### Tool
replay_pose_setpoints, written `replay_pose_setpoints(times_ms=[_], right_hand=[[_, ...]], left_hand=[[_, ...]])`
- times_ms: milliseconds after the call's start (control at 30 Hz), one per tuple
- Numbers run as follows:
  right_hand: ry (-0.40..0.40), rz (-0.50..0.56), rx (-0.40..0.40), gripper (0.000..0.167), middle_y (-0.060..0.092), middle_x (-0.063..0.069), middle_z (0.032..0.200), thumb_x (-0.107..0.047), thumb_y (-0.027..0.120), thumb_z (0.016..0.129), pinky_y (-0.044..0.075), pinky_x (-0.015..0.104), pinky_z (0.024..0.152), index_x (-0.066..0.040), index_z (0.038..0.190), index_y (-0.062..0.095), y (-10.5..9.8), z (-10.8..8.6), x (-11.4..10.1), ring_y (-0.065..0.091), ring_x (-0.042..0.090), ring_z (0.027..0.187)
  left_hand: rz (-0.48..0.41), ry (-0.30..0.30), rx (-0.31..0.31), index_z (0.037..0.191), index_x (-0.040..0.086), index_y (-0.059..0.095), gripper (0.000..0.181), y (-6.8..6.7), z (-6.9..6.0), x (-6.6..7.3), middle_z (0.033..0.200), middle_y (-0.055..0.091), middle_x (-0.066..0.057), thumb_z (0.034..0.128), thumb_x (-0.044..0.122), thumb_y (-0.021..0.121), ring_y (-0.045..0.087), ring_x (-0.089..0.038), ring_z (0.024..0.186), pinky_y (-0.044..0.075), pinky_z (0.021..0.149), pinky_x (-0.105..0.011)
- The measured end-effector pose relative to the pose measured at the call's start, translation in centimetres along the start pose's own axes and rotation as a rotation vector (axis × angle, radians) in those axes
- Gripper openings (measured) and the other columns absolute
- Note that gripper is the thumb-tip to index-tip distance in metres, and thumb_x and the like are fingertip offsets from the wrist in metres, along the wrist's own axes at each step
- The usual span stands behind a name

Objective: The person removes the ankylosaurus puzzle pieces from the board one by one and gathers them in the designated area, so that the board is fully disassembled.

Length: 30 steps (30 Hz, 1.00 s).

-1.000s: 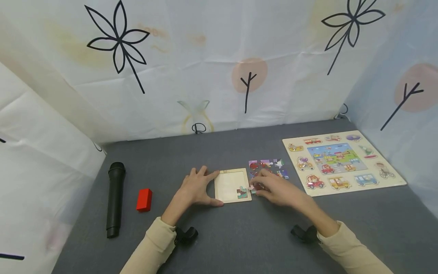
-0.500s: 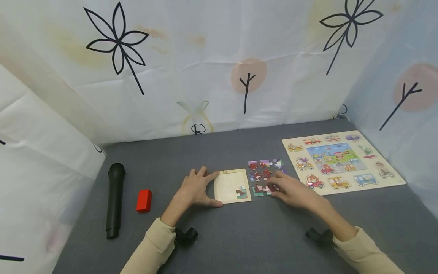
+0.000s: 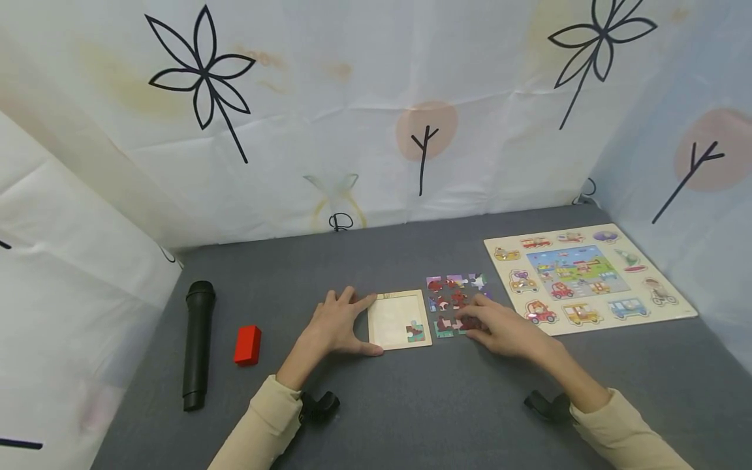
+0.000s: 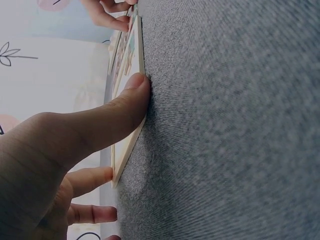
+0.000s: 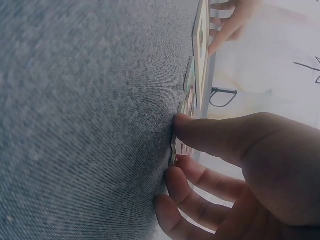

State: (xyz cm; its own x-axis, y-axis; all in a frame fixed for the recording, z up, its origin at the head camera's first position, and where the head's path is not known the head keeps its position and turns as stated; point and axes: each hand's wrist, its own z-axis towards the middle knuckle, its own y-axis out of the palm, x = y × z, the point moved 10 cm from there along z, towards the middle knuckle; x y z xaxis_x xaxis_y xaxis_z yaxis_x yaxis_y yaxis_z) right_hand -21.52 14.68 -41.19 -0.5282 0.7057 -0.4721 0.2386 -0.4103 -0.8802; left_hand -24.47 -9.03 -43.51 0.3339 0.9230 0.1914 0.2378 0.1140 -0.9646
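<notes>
A small square wooden puzzle tray (image 3: 388,320) lies flat on the table, one jigsaw piece (image 3: 415,331) in its lower right corner. My left hand (image 3: 333,326) steadies the tray from its left side, thumb along the near edge and index finger at the far left corner, fingers spread and fairly straight. Right of the tray, rows of colourful jigsaw pieces (image 3: 454,281) lie on the cloth. My right hand (image 3: 499,328) is at the nearest row, curled. In the right wrist view its thumb and index finger pinch a puzzle piece (image 5: 174,145) at table level; the fingers partly hide it.
At the back right lies a large wooden puzzle board (image 3: 578,307) with vehicle pictures. A red block (image 3: 247,345) and a dark microphone (image 3: 198,346) stand off to the left. White printed fabric walls (image 3: 376,98) bound the grey table (image 3: 411,411) at the back and sides.
My right hand has moved right from the tray's edge to the nearest row of jigsaw pieces, and stayed there over the last half second. The left hand and tray have kept their place.
</notes>
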Motion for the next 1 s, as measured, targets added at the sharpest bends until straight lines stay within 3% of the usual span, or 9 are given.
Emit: replay_pose_setpoints(times_ms=[500, 1000], right_hand=[[-0.003, -0.011, 0.002, 0.033, 0.059, 0.003, 0.1, -0.01, 0.076, 0.091, 0.04, 0.021, 0.064, -0.008, 0.124, 0.072, -0.4, 0.2, -1.0, 0.044, 0.004, 0.075], [-0.085, -0.039, 0.0, 0.037, 0.063, 0.004, 0.103, -0.011, 0.078, 0.089, 0.047, 0.024, 0.07, -0.007, 0.125, 0.071, 0.8, 2.7, -5.0, 0.055, 0.011, 0.081]], left_hand=[[-0.007, 0.003, 0.003, 0.155, 0.03, 0.046, 0.106, 0.1, 0.0, -0.1, 0.134, 0.054, -0.011, 0.0656, 0.072, 0.084, 0.051, -0.037, 0.113, 0.05, 0.096, -0.057], [-0.005, 0.001, -0.001, 0.156, 0.029, 0.046, 0.106, 0.0, 0.0, -0.1, 0.135, 0.053, -0.012, 0.0661, 0.072, 0.084, 0.051, -0.037, 0.115, 0.05, 0.095, -0.057]])
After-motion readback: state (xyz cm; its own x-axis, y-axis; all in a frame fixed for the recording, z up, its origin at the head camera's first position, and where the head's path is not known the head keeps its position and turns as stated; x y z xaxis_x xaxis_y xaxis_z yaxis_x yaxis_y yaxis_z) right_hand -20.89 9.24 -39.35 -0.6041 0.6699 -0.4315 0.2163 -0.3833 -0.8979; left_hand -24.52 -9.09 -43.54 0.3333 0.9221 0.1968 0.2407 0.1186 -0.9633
